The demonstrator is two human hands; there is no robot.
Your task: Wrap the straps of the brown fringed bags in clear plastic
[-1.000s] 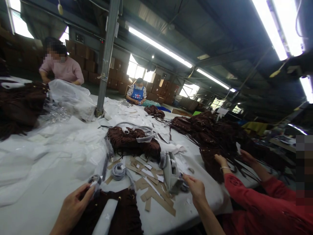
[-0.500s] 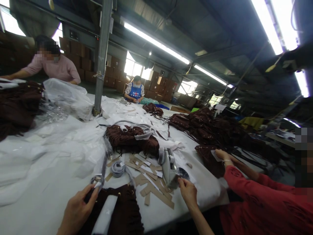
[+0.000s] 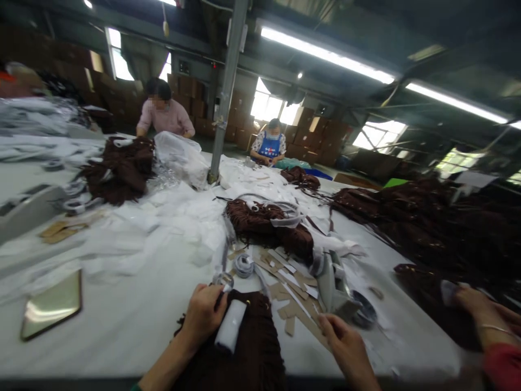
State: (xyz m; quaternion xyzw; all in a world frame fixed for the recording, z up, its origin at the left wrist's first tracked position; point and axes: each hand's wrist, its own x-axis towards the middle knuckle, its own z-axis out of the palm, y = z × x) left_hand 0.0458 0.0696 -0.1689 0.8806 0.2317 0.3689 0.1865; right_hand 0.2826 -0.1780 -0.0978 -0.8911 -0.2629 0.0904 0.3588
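Note:
A dark brown fringed bag [image 3: 248,347] lies in front of me, with a white wrapped roll [image 3: 231,326] on it. My left hand [image 3: 203,312] is closed around the bag's strap near its top edge, beside a metal ring [image 3: 223,279] partly hidden by my fingers. A grey wrapped strap runs up from there, next to a coiled grey band [image 3: 243,265]. My right hand [image 3: 345,345] hangs over the table with thumb and fingertips pinched; what they hold, if anything, is too small to make out. Just beyond it stands a grey tape dispenser [image 3: 336,288].
Cardboard strips [image 3: 293,298] lie scattered between my hands. Another fringed bag [image 3: 268,222] sits behind them, and brown bags [image 3: 407,217] are heaped at right. A co-worker's hand [image 3: 472,301] works at right; two people are across the table. A phone [image 3: 52,304] lies at left.
My view has swung left, bringing the phone and another dispenser into sight. My left hand has moved closer over the bag's top edge; my right hand has come away from the tape dispenser towards me.

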